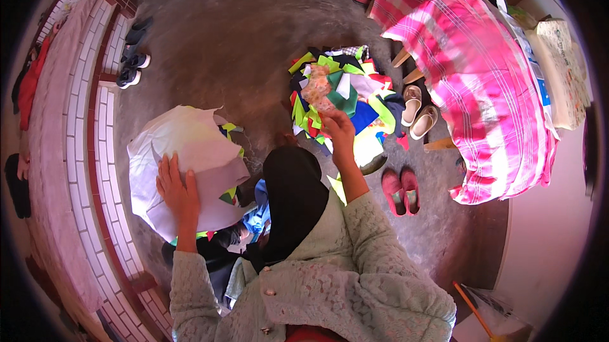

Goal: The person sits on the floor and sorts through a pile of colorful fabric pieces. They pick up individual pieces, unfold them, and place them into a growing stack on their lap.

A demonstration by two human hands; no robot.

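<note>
Right hand (340,131): fingers (328,119) drawn together, pinching the lower end of a floral scrap (317,85). This scrap lies over the near left part of the scrap pile (363,116), which is the reference for all places below.

Left hand (177,185): palm down, fingers (167,172) slightly spread with the thumb set apart, resting flat on a pale cloth (184,129). The cloth lies to the left of the scrap pile, well apart from it; coloured pieces show along its edge.

Surface: the scrap pile, of mixed green, blue, red, white and neon yellow pieces, sits on a grey floor (222,38) with a worn, mottled finish.

Room: beige shoes (419,114) stand just right of the scrap pile; red shoes (401,191) stand to its right and nearer the person. Further right of it, a pink checked cover (476,82) drapes over furniture with wooden legs (401,57). Far left of it runs a white brick wall (82,126), with dark shoes (132,66) beside it.
</note>
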